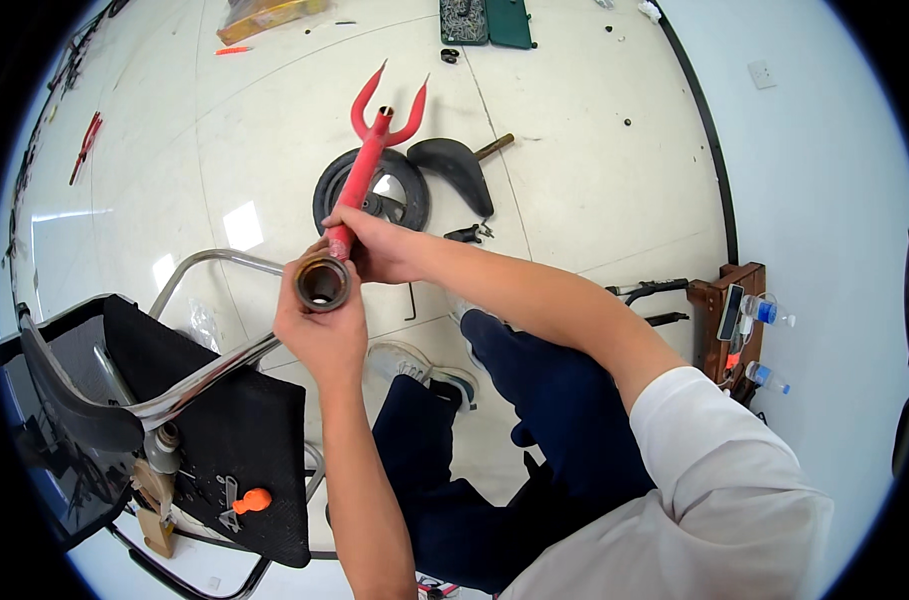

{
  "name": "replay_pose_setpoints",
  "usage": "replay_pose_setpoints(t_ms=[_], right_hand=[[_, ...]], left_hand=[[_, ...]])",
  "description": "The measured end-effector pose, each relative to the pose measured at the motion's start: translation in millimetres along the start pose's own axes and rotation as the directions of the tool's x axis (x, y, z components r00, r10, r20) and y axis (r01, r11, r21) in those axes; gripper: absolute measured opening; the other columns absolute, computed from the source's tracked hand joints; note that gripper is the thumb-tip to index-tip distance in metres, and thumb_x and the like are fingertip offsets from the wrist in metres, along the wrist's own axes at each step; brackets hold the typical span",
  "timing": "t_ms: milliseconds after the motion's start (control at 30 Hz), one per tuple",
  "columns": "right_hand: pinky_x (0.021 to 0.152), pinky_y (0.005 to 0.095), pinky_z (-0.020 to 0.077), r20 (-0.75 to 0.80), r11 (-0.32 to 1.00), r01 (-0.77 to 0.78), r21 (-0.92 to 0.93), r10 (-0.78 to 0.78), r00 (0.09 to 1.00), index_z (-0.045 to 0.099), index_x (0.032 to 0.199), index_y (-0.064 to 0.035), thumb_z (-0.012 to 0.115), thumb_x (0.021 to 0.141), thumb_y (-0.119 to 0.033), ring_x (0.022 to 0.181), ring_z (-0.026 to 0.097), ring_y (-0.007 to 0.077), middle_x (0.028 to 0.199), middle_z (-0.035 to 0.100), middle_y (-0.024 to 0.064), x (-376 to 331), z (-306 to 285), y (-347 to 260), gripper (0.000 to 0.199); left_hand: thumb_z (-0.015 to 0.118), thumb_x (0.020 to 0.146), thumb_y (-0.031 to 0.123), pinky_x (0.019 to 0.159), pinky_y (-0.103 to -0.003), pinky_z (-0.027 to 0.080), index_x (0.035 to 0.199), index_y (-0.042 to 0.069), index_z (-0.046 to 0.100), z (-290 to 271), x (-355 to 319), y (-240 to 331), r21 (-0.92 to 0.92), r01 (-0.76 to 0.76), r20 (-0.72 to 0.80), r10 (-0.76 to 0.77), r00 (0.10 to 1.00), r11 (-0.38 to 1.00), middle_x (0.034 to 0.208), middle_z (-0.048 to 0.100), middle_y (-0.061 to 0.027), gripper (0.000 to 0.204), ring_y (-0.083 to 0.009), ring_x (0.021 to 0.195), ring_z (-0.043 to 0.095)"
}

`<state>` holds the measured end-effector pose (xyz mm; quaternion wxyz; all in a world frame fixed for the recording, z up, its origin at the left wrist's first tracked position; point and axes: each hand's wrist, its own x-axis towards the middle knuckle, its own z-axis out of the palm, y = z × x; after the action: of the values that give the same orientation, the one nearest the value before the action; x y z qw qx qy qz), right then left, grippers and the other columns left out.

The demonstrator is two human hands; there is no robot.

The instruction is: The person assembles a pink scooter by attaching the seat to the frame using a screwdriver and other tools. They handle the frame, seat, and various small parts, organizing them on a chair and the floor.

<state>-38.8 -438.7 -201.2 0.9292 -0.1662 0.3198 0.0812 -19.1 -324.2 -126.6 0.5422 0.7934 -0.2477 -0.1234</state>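
A red bicycle frame is in both my hands, held out in front of me over the floor. Its wide, worn metal tube opening faces up toward me, while its two curved red prongs point away. My left hand wraps round the near end beside that opening. Just beyond, my right hand grips the tube, with the fingers partly hidden behind it. Below the frame lies a small black wheel, partly covered by the tube. A black saddle with a rusty seatpost rests right of the wheel.
At left stands a chair with a black mesh seat, bearing a wrench and an orange-handled tool. A hex key lies near my feet. A brown wooden stool with a phone is at right. Far off sits a green case.
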Motion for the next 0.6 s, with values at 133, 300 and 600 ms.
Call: replay_pose_setpoints(t_ms=[133,300,600], right_hand=[[0.074,0.0356,0.0567,-0.042,0.85,-0.059,-0.524,0.043,0.998,0.066,0.1,-0.0041,0.059,0.093,-0.051,0.078,0.066,0.021,0.087,0.067,0.0064,2.0,-64.1,-15.0,0.048],[0.084,0.0425,0.0567,-0.27,0.095,-0.266,-0.959,-0.583,0.766,0.056,0.125,0.0014,0.078,0.077,-0.034,0.098,0.067,0.031,0.109,0.064,0.0206,23.0,-189.6,-65.7,0.064],[0.096,0.0484,0.0521,-0.249,-0.207,-0.518,-0.83,-0.694,0.675,0.038,0.145,-0.0183,0.082,0.075,-0.03,0.12,0.057,0.0383,0.132,0.053,0.0181,68.5,-223.6,-78.8,0.084]], left_hand=[[0.073,0.081,-0.003,0.09,-0.029,0.05,0.102,-0.006,0.065,-13.7,8.0,2.0,0.008,0.1,-0.071,-0.099,0.993,0.995,0.104,0.071,-0.0125,0.022,-0.0154,0.095,0.065],[0.074,0.08,-0.001,0.088,-0.028,0.05,0.101,-0.006,0.066,-24.2,9.4,12.4,0.088,0.216,-0.122,-0.205,0.971,0.972,0.097,0.07,-0.0098,0.023,-0.0133,0.09,0.063],[0.078,0.077,0.003,0.08,-0.025,0.049,0.097,-0.005,0.067,-32.3,11.6,-2.0,0.089,0.28,-0.134,-0.267,0.954,0.956,0.085,0.066,-0.0038,0.024,-0.0088,0.081,0.059]])
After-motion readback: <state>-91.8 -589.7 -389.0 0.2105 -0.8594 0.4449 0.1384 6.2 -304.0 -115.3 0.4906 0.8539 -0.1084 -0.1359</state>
